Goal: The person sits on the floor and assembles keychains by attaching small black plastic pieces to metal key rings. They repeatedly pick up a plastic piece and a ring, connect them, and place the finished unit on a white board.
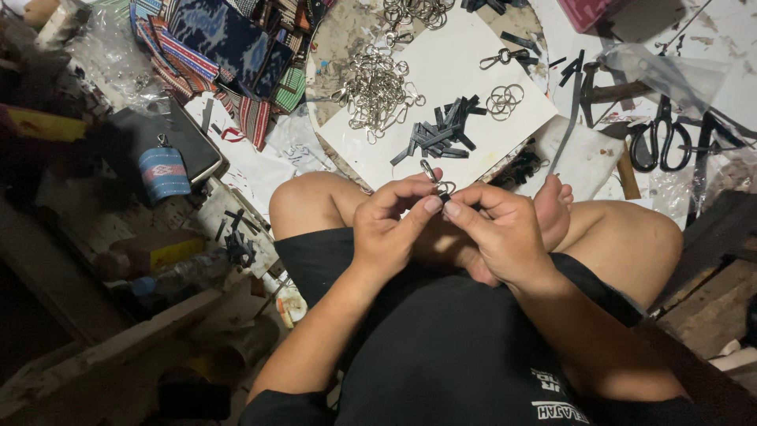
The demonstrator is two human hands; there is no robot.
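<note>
I sit cross-legged on the floor. My left hand (390, 229) and my right hand (497, 229) meet over my lap and pinch a small metal clasp with a ring (438, 183) between the fingertips. A bit of black strap seems to sit at the ring, mostly hidden by my fingers. Just beyond my knees lies a white board (465, 67) with a pile of short black straps (441, 134), a heap of silver clasps (374, 91) and a few split rings (505, 100).
Striped woven fabric pieces (225, 55) are stacked at the upper left. A small blue woven pouch (164, 172) lies on a dark case. Black scissors (658, 142) and a hammer (611, 95) lie at the right. Wooden planks and clutter fill the left side.
</note>
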